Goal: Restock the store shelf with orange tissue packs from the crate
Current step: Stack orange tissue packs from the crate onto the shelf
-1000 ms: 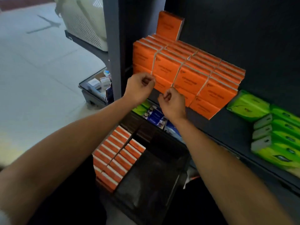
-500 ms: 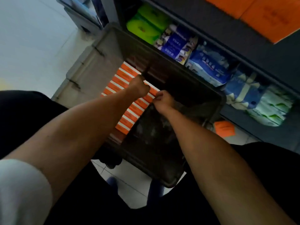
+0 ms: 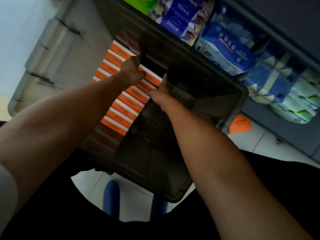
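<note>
Both hands are down in the dark crate (image 3: 239, 108) at the centre of the frame, where the orange tissue packs (image 3: 121, 108) stand in 2 tight rows along its left side; the right part of the crate floor is bare. The left hand (image 3: 132, 71) sits over the far end of the rows with its fingers curled, seemingly pinching the top edge of a pack, though motion blur and shadow make it hard to say whether it really has hold. The right hand (image 3: 160, 94) is just beside the inner row near the middle, its fingers lost in shadow, so I cannot tell whether it grips anything.

The packs look light, boxy and fairly stiff, with smooth wrapping that may slip. A block of several squeezed between 2 palms at its end faces should lift together.

1 stray orange pack (image 3: 239, 123) lies on the floor at right, below the lower shelf (image 3: 259, 108).
</note>
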Motion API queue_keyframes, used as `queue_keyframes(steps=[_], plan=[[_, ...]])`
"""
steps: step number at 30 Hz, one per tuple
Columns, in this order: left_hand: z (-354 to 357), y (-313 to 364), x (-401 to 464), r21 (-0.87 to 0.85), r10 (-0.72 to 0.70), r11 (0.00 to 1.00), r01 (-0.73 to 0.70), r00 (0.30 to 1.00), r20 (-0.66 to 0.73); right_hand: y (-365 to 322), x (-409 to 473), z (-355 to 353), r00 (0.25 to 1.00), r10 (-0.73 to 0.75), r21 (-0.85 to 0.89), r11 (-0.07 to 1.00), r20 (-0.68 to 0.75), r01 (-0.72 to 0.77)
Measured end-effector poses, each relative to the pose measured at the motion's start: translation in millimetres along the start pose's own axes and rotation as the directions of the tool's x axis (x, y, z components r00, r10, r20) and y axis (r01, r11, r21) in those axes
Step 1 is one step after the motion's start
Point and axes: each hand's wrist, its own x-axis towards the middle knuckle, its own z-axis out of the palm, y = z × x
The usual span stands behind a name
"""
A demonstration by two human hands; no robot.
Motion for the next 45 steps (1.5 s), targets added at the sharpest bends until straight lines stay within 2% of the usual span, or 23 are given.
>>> queue_keyframes(steps=[2, 7, 9, 13, 17, 22, 26, 33, 38, 45], plan=[[2.8, -1.9, -0.3, 0.016, 0.014, 1.0, -0.014, 1.0, 0.002, -1.8, 0.9, -1.7, 1.0, 0.01, -0.009, 1.0, 0.016, -0.01], [7.1, -12.4, 1.0, -0.071, -0.043, 0.996, 0.053, 0.99, 0.137, 1.5, -1.8, -1.3, 0.999, 0.007, -0.002, 1.0, 0.04, -0.007], [6.6, -13.3, 0.6, -0.109, -0.054, 0.991, 0.071, 0.987, 0.152, 3.8, -5.3, -1.1, 0.999, 0.008, 0.003, 1.0, 0.032, -0.008], [5.0, -11.3, -3.1, -0.135, -0.021, 0.991, 0.027, 0.999, 0.049, 4.0, -12.3, -0.8, 0.999, -0.026, 0.075, 0.997, -0.03, 0.029], [-3.4, -11.8, -12.6, -0.189, -0.07, 0.98, 0.06, 0.996, -0.046, -5.3, -31.1, -8.1, 0.988, -0.074, 0.171, 0.981, -0.134, 0.097], [-17.6, 5.6, -38.2, -0.254, -0.048, 0.967, 0.012, 0.989, -0.139, -17.8, -60.9, -16.7, 0.956, -0.161, 0.084, 0.979, -0.244, 0.187], [-32.2, 27.3, -67.4, -0.255, 0.038, 0.962, -0.101, 0.97, -0.239, -35.4, -93.2, -28.1, 0.903, -0.287, -0.041, 0.956, -0.32, 0.289], [-55.6, 56.8, -114.6, -0.388, 0.077, 0.89, -0.238, 0.919, -0.386, -56.4, -141.9, -39.2, 0.775, -0.483, -0.152, 0.873, -0.408, 0.464], [-70.0, 62.6, -141.6, -0.435, 0.128, 0.849, -0.3, 0.915, -0.382, -50.6, -176.0, -44.8, 0.704, -0.592, -0.237, 0.805, -0.393, 0.545], [-85.6, 71.6, -180.6, -0.401, 0.215, 0.844, -0.357, 0.909, -0.357, -33.8, -215.4, -53.7, 0.628, -0.705, -0.35, 0.708, -0.329, 0.613]])
